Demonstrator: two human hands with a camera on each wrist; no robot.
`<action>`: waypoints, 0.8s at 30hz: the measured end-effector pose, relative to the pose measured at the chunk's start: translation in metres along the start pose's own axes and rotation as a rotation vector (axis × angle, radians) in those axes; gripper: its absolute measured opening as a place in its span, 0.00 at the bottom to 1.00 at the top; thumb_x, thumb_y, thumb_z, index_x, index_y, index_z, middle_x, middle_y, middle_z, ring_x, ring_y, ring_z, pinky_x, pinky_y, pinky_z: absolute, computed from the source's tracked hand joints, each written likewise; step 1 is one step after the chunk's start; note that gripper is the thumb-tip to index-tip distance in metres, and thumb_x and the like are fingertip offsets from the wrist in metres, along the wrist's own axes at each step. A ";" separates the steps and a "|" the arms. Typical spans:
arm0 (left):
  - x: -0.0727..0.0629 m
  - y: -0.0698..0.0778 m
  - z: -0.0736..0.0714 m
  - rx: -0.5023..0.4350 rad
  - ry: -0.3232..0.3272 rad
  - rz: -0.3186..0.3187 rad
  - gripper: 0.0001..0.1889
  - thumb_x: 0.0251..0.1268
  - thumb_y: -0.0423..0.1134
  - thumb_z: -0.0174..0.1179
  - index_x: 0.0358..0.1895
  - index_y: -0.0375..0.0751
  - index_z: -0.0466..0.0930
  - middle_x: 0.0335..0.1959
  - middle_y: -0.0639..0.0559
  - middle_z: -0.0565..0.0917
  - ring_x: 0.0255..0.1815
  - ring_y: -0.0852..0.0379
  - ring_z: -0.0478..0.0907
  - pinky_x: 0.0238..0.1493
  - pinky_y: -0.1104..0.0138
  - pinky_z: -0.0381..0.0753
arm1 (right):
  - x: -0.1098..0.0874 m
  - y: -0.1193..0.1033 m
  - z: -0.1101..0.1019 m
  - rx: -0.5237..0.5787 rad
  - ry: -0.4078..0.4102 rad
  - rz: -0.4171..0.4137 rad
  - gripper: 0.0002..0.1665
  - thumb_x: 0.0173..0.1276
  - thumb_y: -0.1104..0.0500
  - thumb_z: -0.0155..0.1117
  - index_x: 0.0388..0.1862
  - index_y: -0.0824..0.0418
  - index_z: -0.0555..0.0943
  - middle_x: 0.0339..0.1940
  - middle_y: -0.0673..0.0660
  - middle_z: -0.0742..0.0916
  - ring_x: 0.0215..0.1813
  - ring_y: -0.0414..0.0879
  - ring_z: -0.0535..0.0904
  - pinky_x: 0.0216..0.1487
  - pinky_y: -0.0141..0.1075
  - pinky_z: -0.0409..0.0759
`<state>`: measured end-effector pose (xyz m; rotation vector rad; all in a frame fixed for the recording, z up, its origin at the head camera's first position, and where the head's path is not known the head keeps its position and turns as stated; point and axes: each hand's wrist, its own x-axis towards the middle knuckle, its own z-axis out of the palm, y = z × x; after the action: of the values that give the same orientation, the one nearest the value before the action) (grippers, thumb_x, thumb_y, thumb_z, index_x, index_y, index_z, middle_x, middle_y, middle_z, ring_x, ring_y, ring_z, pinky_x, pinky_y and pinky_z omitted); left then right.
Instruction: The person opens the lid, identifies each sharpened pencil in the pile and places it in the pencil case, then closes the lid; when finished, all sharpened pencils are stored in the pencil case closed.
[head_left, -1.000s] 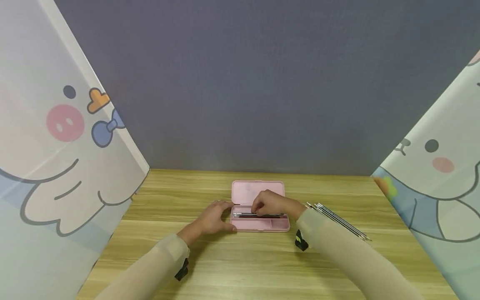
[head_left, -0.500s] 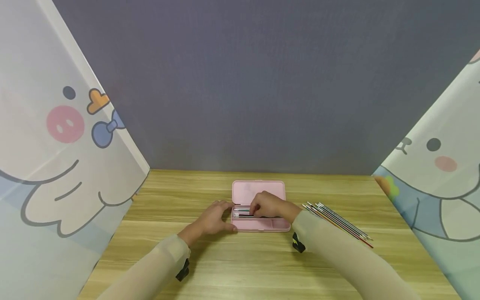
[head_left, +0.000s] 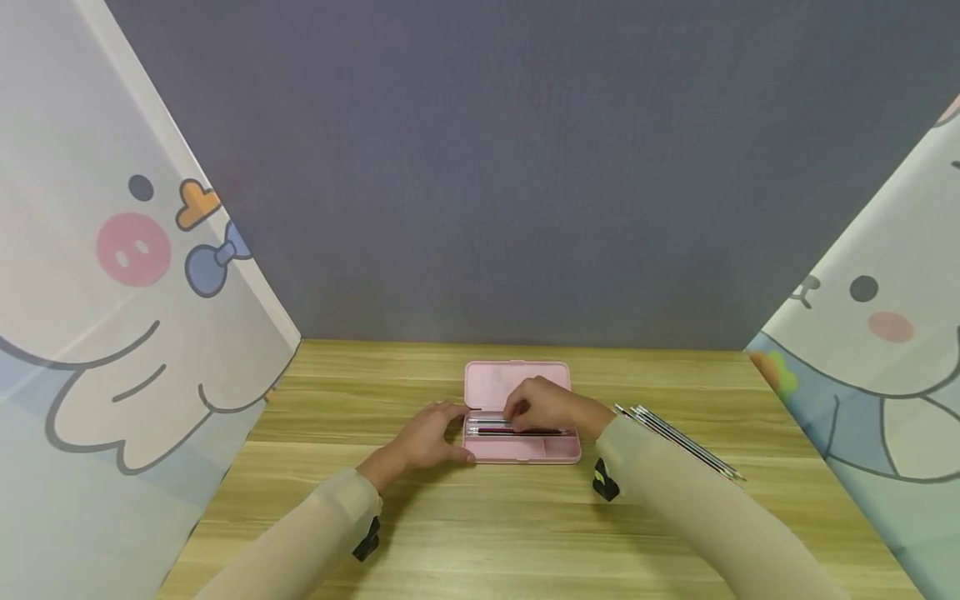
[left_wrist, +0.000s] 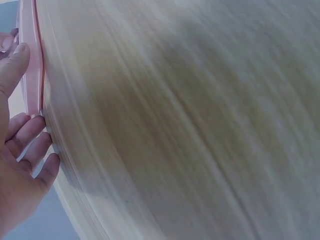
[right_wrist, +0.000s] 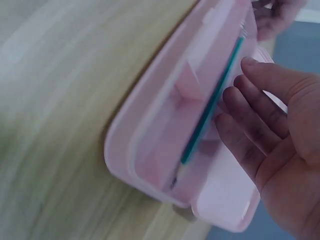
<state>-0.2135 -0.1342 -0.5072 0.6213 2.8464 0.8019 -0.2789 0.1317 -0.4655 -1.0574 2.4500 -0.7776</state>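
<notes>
A pink pencil case [head_left: 501, 451] lies on the table with its lid [head_left: 487, 383] folded back. Several pencils [head_left: 486, 431] lie lengthwise in its rear compartment. My left hand [head_left: 423, 437] holds the left end of the case, thumb at the front corner and index finger at the back. My right hand [head_left: 542, 403] is over the case with its fingers bent downward. A teal pencil [right_wrist: 212, 102] runs along the case in the right wrist view, and the right fingertips are beside it. Thumb and fingers stand apart there, with nothing between them.
More pencils [head_left: 686, 440] lie in a loose slanting bunch right of the case, partly covered by the right sleeve [head_left: 660, 475]. A grey panel [head_left: 517, 208] rises behind the wooden table [head_left: 480, 533]. Printed cartoon panels stand on the left and right.
My right hand dips slightly left, then shifts back right over the case, its sleeve covering more of the loose pencils again. The left hand and the case stay in place.
</notes>
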 end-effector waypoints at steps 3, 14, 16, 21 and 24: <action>0.000 0.001 0.000 0.002 0.000 -0.002 0.46 0.48 0.59 0.79 0.70 0.42 0.75 0.68 0.44 0.79 0.71 0.40 0.72 0.73 0.47 0.70 | -0.008 0.004 -0.011 0.016 0.010 -0.021 0.07 0.66 0.66 0.71 0.43 0.61 0.90 0.37 0.50 0.91 0.39 0.36 0.84 0.44 0.30 0.85; 0.000 0.001 0.000 0.020 0.009 0.023 0.45 0.47 0.57 0.80 0.69 0.41 0.75 0.67 0.45 0.79 0.71 0.40 0.72 0.74 0.46 0.69 | -0.060 0.036 -0.060 0.173 0.104 0.042 0.15 0.71 0.64 0.68 0.53 0.71 0.85 0.41 0.59 0.90 0.40 0.45 0.85 0.39 0.44 0.88; 0.001 0.000 0.001 0.028 0.017 0.035 0.45 0.47 0.58 0.80 0.69 0.42 0.76 0.66 0.46 0.80 0.70 0.41 0.74 0.73 0.47 0.70 | -0.074 0.044 -0.067 0.212 0.124 0.091 0.16 0.72 0.64 0.67 0.54 0.71 0.84 0.43 0.61 0.90 0.41 0.47 0.85 0.38 0.47 0.88; 0.001 -0.003 0.004 0.030 0.031 0.052 0.44 0.46 0.58 0.80 0.68 0.42 0.77 0.65 0.47 0.81 0.70 0.41 0.74 0.74 0.47 0.70 | -0.111 0.066 -0.082 0.284 0.159 0.171 0.18 0.74 0.62 0.66 0.58 0.69 0.82 0.48 0.67 0.88 0.43 0.51 0.85 0.37 0.50 0.87; 0.001 -0.004 0.004 0.037 0.040 0.065 0.44 0.46 0.58 0.80 0.67 0.41 0.77 0.65 0.46 0.82 0.69 0.41 0.75 0.73 0.47 0.71 | -0.133 0.079 -0.088 0.289 0.191 0.187 0.20 0.74 0.61 0.66 0.60 0.70 0.81 0.49 0.69 0.87 0.42 0.52 0.84 0.37 0.48 0.86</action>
<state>-0.2152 -0.1348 -0.5122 0.7143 2.8966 0.7815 -0.2808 0.3065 -0.4303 -0.6651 2.4461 -1.1720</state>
